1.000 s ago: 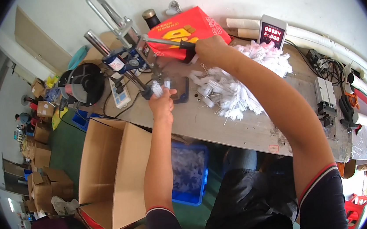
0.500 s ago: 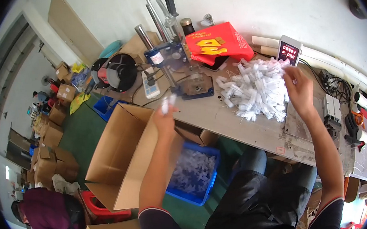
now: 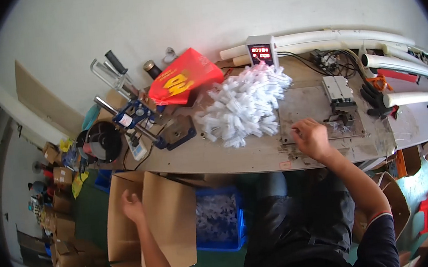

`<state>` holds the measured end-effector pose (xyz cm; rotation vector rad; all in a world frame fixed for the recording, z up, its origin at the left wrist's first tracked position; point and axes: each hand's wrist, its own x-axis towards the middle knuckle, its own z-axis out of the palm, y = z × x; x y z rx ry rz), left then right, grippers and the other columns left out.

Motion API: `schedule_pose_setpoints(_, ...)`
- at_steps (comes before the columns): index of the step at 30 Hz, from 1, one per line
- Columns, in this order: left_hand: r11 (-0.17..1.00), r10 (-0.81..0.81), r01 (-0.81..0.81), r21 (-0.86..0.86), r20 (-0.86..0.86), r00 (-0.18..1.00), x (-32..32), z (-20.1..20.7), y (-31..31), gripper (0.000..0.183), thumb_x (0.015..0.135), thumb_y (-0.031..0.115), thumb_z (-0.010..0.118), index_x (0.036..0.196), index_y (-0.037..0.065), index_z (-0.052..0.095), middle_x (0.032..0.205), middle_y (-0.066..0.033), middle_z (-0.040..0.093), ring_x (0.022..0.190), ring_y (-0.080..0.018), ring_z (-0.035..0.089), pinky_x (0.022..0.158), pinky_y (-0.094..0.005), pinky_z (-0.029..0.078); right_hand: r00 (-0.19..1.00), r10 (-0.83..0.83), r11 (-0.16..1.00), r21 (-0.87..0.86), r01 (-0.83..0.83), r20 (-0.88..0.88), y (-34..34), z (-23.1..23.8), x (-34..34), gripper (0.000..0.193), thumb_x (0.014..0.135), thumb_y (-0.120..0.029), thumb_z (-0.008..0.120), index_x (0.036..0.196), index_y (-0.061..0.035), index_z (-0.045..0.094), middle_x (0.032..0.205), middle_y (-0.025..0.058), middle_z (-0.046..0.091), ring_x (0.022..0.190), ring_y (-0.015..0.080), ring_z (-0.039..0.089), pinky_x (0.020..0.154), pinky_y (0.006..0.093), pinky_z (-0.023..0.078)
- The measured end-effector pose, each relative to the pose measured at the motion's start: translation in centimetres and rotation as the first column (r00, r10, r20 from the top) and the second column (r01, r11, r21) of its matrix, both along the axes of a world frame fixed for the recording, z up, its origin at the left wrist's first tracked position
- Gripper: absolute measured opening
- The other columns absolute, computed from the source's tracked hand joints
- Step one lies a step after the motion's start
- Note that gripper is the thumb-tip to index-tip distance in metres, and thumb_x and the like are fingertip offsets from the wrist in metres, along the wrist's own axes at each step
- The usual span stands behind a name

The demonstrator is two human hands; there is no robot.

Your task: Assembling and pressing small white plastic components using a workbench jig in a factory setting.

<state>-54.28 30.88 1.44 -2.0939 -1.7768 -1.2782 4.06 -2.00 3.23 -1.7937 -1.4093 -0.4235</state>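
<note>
Two hands, ours: left hand (image 3: 133,208) spread, seemingly empty, over near-left cardboard carton (image 3: 170,222); right hand (image 3: 311,139) half-curled, contents we cannot tell; white bristle brushes (image 3: 242,107) heaped just left, probably for reach.

Landmark, pile of pieces (image 3: 245,107): translucent white, fine ribbed striping. Left of pile: bag (image 3: 202,66) red, yellow print; press (image 3: 132,114) blue and silver, grip (image 3: 116,62) black. Behind pile: display box (image 3: 260,40) grey, digits red. Below pile: bin (image 3: 219,245) blue. Lower left of pile: carton (image 3: 170,225) plain brown.

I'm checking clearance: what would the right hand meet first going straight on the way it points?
Probably the pile of white pieces, ahead and left of the right hand, though hand height is unclear.
</note>
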Motion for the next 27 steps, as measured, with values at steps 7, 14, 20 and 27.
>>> schedule_pose_setpoints(7, 0.769, -0.619, 0.629, -0.114, 0.114, 0.777, 24.0, 0.6, -10.3, 0.028, 0.093, 0.013, 0.070, 0.118, 0.003, 0.069, 0.112, -0.0133, 0.069, 0.104, -0.0295, 0.067, 0.092, -0.0392, 0.053, 0.998, -0.058, 0.994, -0.097, 0.058, 0.000, 3.9, -1.7, -2.1, 0.019, 0.081, -0.021, 0.078, 0.087, -0.0070, 0.068, 0.090, 0.0091, 0.066, 0.088, 0.0311, 0.065, 0.069, 0.0430, 0.053)
schedule_pose_setpoints(14, 0.725, -0.682, 0.689, -0.016, 0.126, 0.721, 35.4, 1.2, -10.8, 0.065, 0.089, 0.029, 0.077, 0.143, 0.005, 0.051, 0.153, -0.0266, 0.038, 0.142, -0.0443, 0.038, 0.115, -0.0502, 0.036, 0.985, -0.092, 0.994, 0.037, 0.098, -0.146, 3.9, -3.0, -2.4, 0.014, 0.082, -0.018, 0.076, 0.085, -0.0069, 0.069, 0.086, 0.0083, 0.068, 0.085, 0.0299, 0.067, 0.072, 0.0414, 0.055)
schedule_pose_setpoints(20, 0.746, -0.562, 0.645, -0.163, 0.364, 0.743, 40.3, -1.4, -10.1, 0.077, 0.093, 0.041, 0.073, 0.154, 0.009, 0.039, 0.161, -0.0297, 0.014, 0.147, -0.0456, 0.027, 0.118, -0.0497, 0.030, 0.937, -0.125, 0.984, 0.078, 0.159, -0.327, 4.3, -3.6, -1.9, 0.010, 0.084, -0.014, 0.073, 0.085, -0.0053, 0.069, 0.085, 0.0104, 0.071, 0.083, 0.0318, 0.069, 0.072, 0.0414, 0.055)
schedule_pose_setpoints(27, 0.810, -0.500, 0.581, -0.076, 0.429, 0.753, 43.5, -1.4, -10.9, 0.070, 0.090, 0.039, 0.077, 0.147, 0.010, 0.047, 0.154, -0.0267, 0.022, 0.141, -0.0447, 0.034, 0.116, -0.0495, 0.033, 0.927, -0.112, 0.987, 0.069, 0.146, -0.358, 4.6, -3.4, -1.7, 0.009, 0.085, -0.013, 0.071, 0.086, -0.0049, 0.069, 0.086, 0.0118, 0.070, 0.083, 0.0323, 0.069, 0.073, 0.0413, 0.055)
